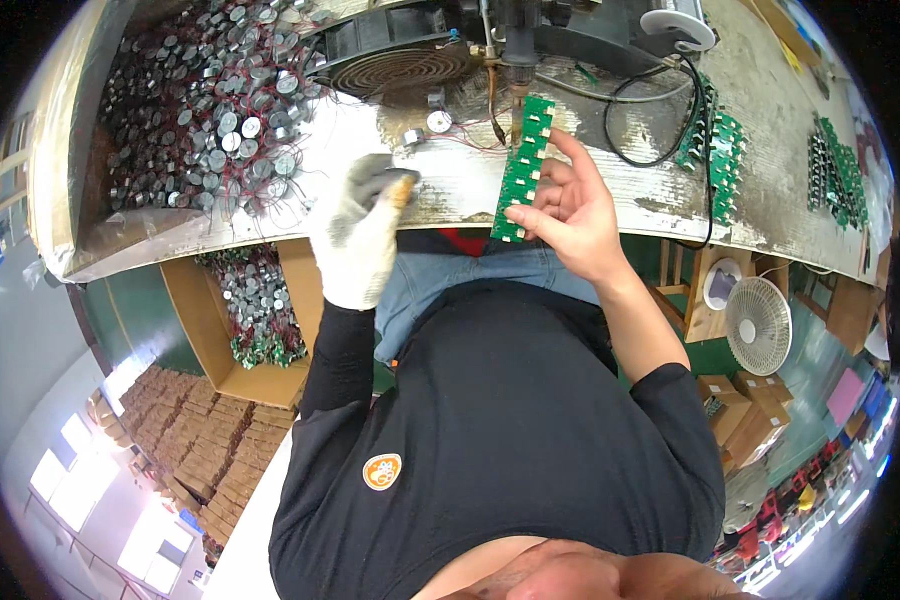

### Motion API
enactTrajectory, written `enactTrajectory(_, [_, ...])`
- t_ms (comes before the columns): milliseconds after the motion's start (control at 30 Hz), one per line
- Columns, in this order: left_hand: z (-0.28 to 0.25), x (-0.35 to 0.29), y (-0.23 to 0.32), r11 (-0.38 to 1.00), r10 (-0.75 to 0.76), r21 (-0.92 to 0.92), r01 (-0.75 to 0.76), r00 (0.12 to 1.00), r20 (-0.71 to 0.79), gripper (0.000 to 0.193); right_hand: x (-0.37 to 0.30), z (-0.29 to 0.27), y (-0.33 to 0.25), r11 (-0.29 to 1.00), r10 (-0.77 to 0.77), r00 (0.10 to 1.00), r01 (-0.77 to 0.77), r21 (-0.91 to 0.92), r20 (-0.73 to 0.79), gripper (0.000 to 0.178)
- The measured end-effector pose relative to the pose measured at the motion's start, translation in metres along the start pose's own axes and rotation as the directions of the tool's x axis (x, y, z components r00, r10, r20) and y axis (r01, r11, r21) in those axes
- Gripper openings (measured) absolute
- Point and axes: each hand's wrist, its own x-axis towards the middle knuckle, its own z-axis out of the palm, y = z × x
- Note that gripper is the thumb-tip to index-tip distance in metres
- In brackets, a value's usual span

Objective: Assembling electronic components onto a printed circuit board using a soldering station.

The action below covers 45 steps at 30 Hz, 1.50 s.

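Observation:
My right hand (577,210) is bare and closed around a green circuit board strip (523,170). The strip stands nearly upright in the picture, with small pale connectors along its side and my thumb on its lower part. My left hand (353,228) wears a whitish glove with dark, stained fingertips. Its fingers curl toward the thumb; anything between them is too blurred to make out. Just beyond that hand, a small silver motor (413,137) and a round white-topped motor (438,122) with red wires lie on the worn white tabletop (450,185). A soldering tip (498,132) points down beside the strip.
A large heap of wired motors (225,120) fills the table's left side. Black fans (400,65) stand at the back. A black cable (610,130) loops at right, near stacked green boards (715,160) and more boards (838,175). Below left, a cardboard box (185,310) holds motors.

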Motion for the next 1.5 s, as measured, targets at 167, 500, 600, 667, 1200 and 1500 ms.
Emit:
enactTrajectory(167, [0.024,-0.011,0.002,0.991,0.057,0.112,-0.070,0.991,0.117,0.023,-0.001,-0.001,0.000,0.998,-0.004,1.000,0.006,-0.058,0.022,0.084])
enactTrajectory(500, [0.043,-0.009,0.001,0.923,0.097,0.325,-0.204,0.943,0.318,0.018,0.001,0.001,-0.004,0.999,0.030,0.999,-0.030,0.014,0.045,0.078])
enactTrajectory(600, [0.047,-0.009,0.002,0.904,0.123,0.360,-0.230,0.947,0.298,0.018,0.001,-0.001,-0.004,1.000,0.018,0.999,-0.019,0.021,0.050,0.077])
enactTrajectory(667, [0.048,-0.008,-0.004,0.916,0.114,0.338,-0.215,0.949,0.293,0.018,0.001,-0.001,-0.004,1.000,0.016,0.998,-0.017,0.023,0.054,0.077])
enactTrajectory(1200, [0.043,0.013,0.017,0.977,-0.094,0.211,-0.005,0.884,0.457,0.020,0.004,-0.001,-0.010,0.998,0.005,1.000,-0.005,0.068,-0.007,0.077])
enactTrajectory(1500, [0.044,0.014,0.016,0.985,-0.170,0.085,0.148,0.887,0.430,0.018,0.006,0.001,-0.012,0.996,-0.019,1.000,0.020,0.082,-0.008,0.075])
